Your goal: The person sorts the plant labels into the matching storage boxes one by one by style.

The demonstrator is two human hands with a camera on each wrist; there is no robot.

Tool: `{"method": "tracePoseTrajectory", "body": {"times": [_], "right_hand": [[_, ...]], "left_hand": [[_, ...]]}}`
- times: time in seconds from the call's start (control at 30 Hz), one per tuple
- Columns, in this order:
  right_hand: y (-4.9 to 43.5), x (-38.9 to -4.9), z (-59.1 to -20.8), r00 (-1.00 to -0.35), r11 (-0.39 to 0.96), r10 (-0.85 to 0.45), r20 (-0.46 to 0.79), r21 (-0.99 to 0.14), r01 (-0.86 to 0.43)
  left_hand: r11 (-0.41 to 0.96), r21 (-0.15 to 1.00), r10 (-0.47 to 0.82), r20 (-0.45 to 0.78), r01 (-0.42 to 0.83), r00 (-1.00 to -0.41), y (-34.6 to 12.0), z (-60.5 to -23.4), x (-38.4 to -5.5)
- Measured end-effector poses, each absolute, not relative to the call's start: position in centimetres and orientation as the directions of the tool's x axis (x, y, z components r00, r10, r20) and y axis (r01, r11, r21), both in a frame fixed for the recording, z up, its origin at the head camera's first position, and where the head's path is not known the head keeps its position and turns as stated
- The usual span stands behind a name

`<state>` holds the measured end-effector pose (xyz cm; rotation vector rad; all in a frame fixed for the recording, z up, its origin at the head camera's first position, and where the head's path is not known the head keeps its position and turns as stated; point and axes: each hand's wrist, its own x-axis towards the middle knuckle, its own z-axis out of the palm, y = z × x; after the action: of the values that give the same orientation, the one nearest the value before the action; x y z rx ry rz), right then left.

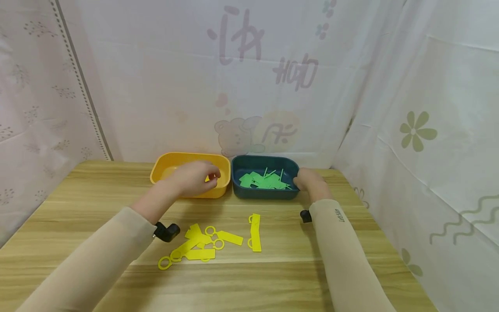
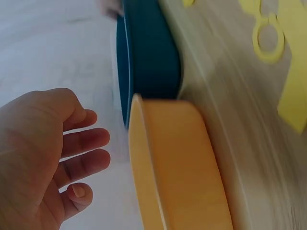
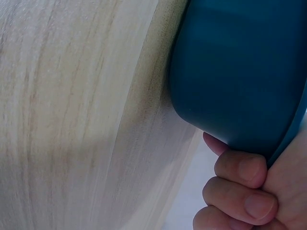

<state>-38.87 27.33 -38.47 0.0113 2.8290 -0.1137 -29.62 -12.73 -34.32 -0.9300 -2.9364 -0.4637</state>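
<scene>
Above the orange bin hovers my left hand, its fingers loosely bent and holding nothing. The left wrist view shows that hand apart from the orange bin's wall. My right hand grips the right end of the dark teal bin. Bent fingers touch the outside of the teal bin's wall in the right wrist view; the thumb is hidden there. Inside the teal bin lie several flat green pieces. A bit of yellow shows inside the orange bin, mostly hidden by my left hand.
Several flat yellow pieces with rings lie heaped on the wooden table between my forearms. A separate yellow piece lies to their right. Patterned white cloth hangs behind the bins and at both sides.
</scene>
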Motion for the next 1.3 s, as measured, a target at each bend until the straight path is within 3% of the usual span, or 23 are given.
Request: {"method": "tracePoseTrajectory", "body": {"times": [0.43,0.77,0.9,1.13,1.3], "right_hand": [[27.1,-38.0,-38.2,-0.960,0.997,-0.017,-0.280,-0.075,0.005],[28.2,-40.0,-39.4,-0.949,0.997,-0.007,-0.314,-0.080,0.019],[29.3,-41.6,-40.9,-0.950,0.997,-0.021,-0.311,-0.073,0.002],[27.4,-38.6,-38.6,-0.951,0.996,-0.010,-0.309,-0.083,0.017],[27.0,-38.0,-38.1,-0.955,0.997,-0.015,-0.296,-0.074,0.007]], "left_hand": [[0.680,0.220,0.694,0.116,0.700,-0.711,-6.8,-35.7,-28.0],[0.696,0.215,0.712,-0.082,0.685,-0.698,-3.0,-38.2,-27.2],[0.725,0.131,0.689,-0.126,0.677,-0.714,-1.6,-39.6,-27.1],[0.808,0.067,0.587,-0.173,0.585,-0.791,0.1,-40.9,-26.8],[0.830,0.050,0.556,-0.167,0.556,-0.814,0.7,-40.9,-26.4]]}}
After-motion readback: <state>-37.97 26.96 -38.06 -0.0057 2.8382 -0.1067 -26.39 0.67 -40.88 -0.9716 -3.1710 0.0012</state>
